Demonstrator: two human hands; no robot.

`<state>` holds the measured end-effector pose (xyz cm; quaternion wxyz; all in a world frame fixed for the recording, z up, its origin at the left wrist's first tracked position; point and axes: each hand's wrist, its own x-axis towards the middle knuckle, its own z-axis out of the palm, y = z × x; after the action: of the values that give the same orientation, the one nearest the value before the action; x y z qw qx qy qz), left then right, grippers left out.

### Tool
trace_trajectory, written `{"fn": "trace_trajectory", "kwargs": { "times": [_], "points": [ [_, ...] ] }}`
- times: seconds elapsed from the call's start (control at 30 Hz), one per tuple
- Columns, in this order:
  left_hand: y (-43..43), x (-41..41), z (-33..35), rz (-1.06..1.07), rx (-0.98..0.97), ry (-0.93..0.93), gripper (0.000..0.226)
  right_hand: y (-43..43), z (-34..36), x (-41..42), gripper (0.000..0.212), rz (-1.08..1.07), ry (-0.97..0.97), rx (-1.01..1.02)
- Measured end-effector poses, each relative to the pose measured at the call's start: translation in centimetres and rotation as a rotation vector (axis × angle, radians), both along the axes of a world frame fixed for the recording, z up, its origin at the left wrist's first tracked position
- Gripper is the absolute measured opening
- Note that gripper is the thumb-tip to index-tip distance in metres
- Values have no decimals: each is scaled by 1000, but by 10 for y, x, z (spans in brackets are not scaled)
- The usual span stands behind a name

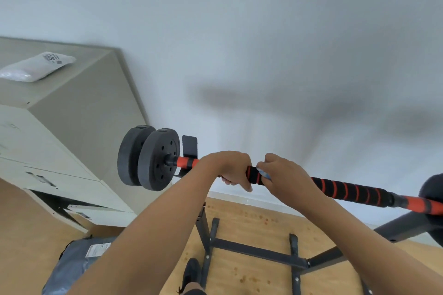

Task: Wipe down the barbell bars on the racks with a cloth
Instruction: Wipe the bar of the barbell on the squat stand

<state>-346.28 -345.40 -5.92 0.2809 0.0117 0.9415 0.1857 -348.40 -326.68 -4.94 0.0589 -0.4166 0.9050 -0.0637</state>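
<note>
Two grips: left hand (229, 168) bar (347, 190), right hand (285, 175) cloth (263, 173).

Bare forearms (153, 230), one black shoe (191, 270)

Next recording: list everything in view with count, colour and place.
floor: one, light wood, below
wall: one, white, behind
rack: one, black metal, on the floor
bar: one, black foam with orange stripes, across the rack
weight plates: two, black, on the bar's left end
cloth: one, light blue, on the bar, mostly hidden
cabinet: one, beige, left, against the wall
packet: one, white, on the cabinet
parcel bag: one, grey, on the floor, lower left
shoe: one, black, on the floor beside the rack
left hand: one, grips the bar
right hand: one, holds the cloth against the bar
</note>
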Motion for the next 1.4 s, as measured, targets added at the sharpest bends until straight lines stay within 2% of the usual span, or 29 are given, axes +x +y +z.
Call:
{"fn": "trace_trajectory", "kwargs": {
  "times": [0.03, 0.07, 0.13, 0.17, 0.27, 0.33, 0.5, 0.6, 0.7, 0.77, 0.83, 1.07, 1.13, 1.2, 1.27, 1.37, 1.4],
  "points": [
    [-1, 1, 1, -22, -34, 57, 30, 0, 1, -3, 21, -11, -11, -7],
    [-1, 4, -3, -58, -139, 201, 28, -1, 2, -6, 23, -20, -19, -6],
    [5, 18, -21, -103, -392, 598, 28, -6, 1, -8, 24, -28, -27, -9],
    [10, 26, -34, -99, -459, 735, 30, -7, 1, -7, 24, -34, -26, -22],
    [22, 35, -63, -3, -501, 886, 31, -9, -6, -3, 24, -27, 4, -30],
    [25, 26, -52, 15, -486, 781, 30, -7, -8, 1, 21, -16, 31, -23],
    [15, 1, -13, 21, -227, 151, 20, -5, -5, 10, 15, 29, 49, -29],
    [7, -6, -7, 74, -40, -35, 22, 5, 6, 14, 12, 56, -48, -92],
    [4, -5, -9, 65, -28, 1, 25, 31, 26, 12, 19, 21, -260, -156],
    [3, -6, -12, 60, -45, 44, 27, 45, 40, 1, 20, -68, -410, -115],
    [3, -6, -14, 72, -40, 47, 28, 50, 43, -10, 16, -98, -448, -51],
    [4, -5, -10, 52, -44, 80, 25, 31, 25, -32, 17, -129, -336, -238],
    [4, -2, -7, 38, -39, 116, 22, 31, 23, -47, 19, -155, -196, -265],
    [4, 1, -7, 31, -39, 159, 24, 29, 24, -58, 18, -161, 32, -182],
    [3, 4, -8, 26, -34, 224, 36, 25, 21, -58, 19, -123, 136, -93],
    [2, 10, -13, 11, -25, 385, 62, 20, 10, -41, 15, -40, 41, -23],
    [2, 13, -15, -6, -38, 459, 65, 21, 7, -37, 17, -33, 5, -20]
  ]
}}
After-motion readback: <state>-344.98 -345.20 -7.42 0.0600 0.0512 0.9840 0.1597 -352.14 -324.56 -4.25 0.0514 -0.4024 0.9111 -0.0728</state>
